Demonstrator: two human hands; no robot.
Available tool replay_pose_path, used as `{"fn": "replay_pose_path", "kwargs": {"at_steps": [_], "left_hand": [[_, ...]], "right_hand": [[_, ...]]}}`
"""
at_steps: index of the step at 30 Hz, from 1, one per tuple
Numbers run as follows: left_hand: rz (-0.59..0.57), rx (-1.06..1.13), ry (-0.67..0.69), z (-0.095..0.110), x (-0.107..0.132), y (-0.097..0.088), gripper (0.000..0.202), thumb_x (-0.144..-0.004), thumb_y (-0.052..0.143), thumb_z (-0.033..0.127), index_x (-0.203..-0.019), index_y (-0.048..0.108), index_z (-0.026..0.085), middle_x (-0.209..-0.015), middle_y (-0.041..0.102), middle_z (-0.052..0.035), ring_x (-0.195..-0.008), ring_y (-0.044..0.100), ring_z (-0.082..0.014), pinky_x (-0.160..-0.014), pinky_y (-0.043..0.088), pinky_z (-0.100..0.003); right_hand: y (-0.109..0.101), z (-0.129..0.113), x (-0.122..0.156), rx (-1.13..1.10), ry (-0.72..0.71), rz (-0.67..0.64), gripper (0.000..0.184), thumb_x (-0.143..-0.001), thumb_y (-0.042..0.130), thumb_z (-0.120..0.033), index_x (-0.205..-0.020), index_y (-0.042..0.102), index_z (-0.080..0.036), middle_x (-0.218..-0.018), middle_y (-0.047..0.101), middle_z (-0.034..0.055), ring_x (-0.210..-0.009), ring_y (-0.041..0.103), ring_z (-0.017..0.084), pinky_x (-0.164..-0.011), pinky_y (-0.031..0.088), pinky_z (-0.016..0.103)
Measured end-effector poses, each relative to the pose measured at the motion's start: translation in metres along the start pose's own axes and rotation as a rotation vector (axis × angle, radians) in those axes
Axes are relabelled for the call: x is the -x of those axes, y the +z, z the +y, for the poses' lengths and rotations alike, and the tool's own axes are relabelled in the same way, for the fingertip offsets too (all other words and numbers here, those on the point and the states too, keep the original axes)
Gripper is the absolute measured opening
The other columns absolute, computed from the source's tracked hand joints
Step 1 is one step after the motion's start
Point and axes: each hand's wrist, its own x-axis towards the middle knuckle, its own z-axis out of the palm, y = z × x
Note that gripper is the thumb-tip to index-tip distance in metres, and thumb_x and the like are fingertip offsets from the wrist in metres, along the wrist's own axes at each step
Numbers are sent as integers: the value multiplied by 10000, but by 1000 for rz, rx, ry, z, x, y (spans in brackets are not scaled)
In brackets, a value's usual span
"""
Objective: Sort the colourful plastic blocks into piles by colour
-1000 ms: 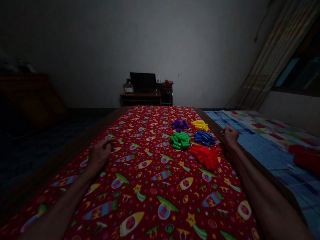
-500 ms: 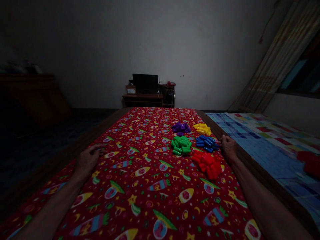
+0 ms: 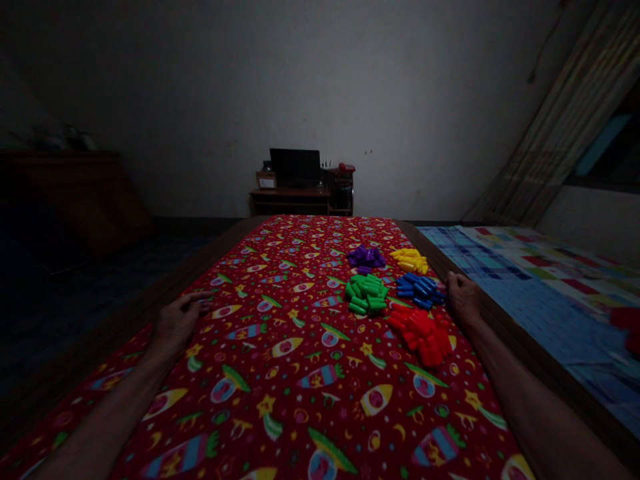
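— What's under your hands?

— A red cloth (image 3: 300, 373) printed with rockets; both my forearms rest on it. Off to the right of my right hand spreads a blue checked mat (image 3: 530, 293).

— And the hands themselves?

— My left hand (image 3: 179, 321) lies flat on the cloth, fingers loosely spread, holding nothing. My right hand (image 3: 463, 298) sits at the cloth's right edge, fingers curled; I cannot tell whether it grips anything.

— Where are the pieces?

— Between my hands, close to the right one. The red pile (image 3: 423, 331) is just left of my right wrist, the green pile (image 3: 367, 295) farther left, and the blue pile (image 3: 420, 289) just beside my right fingers. The yellow pile (image 3: 410, 260) and purple pile (image 3: 367, 257) lie beyond them.
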Motion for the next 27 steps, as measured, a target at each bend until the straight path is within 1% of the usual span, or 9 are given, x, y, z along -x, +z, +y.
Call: {"fn": "replay_pose_path", "kwargs": {"at_steps": [5, 10, 14, 18, 22, 25, 27], "left_hand": [[-7, 20, 2, 0, 0, 0, 173, -754, 532, 92, -843, 655, 174, -575, 649, 65, -722, 659, -133, -644, 457, -172], [-21, 24, 3, -6, -3, -1, 187, -761, 527, 85, -858, 657, 179, -575, 654, 76, -744, 654, -124, -653, 449, -157], [-27, 4, 18, -6, -3, -2, 184, -773, 524, 88, -857, 657, 184, -593, 658, 75, -759, 658, -125, -657, 450, -154], [-28, 1, 0, -5, -3, -2, 187, -779, 527, 84, -876, 653, 181, -588, 656, 69, -732, 653, -119, -628, 443, -145], [-26, 7, -2, -7, -5, -3, 194, -779, 520, 90, -902, 650, 165, -593, 660, 51, -770, 664, -135, -636, 461, -157], [-55, -18, 41, -13, -8, -4, 209, -769, 537, 125, -931, 658, 172, -636, 685, 45, -815, 671, -144, -656, 475, -162], [-41, -35, 59, -17, -11, -4, 228, -765, 532, 151, -947, 667, 172, -666, 698, 32, -822, 677, -150, -677, 491, -178]], "right_hand": [[1, 1, -1, -7, -27, -9, 519, -782, 340, -654, -541, 472, -213, -496, 531, 37, -496, 452, 155, -508, 318, 295], [-2, -5, 1, -19, 0, -5, 551, -770, 346, -685, -560, 510, -203, -515, 577, 64, -502, 476, 164, -502, 332, 295], [-2, -6, 1, -31, 11, -16, 550, -760, 352, -683, -567, 522, -197, -516, 585, 70, -505, 483, 165, -504, 333, 295], [-1, -4, 0, -19, -18, -14, 515, -771, 350, -647, -555, 502, -206, -524, 581, 67, -518, 479, 166, -521, 338, 298], [0, -2, 0, -24, -10, -24, 454, -781, 350, -581, -560, 490, -210, -524, 567, 56, -527, 480, 166, -526, 334, 292], [0, -2, 0, -21, -4, -35, 439, -784, 354, -559, -567, 499, -206, -525, 565, 51, -526, 479, 164, -528, 329, 289], [0, -2, 0, -22, 0, -34, 449, -789, 358, -565, -566, 504, -204, -524, 565, 49, -520, 474, 160, -526, 326, 288]]}}
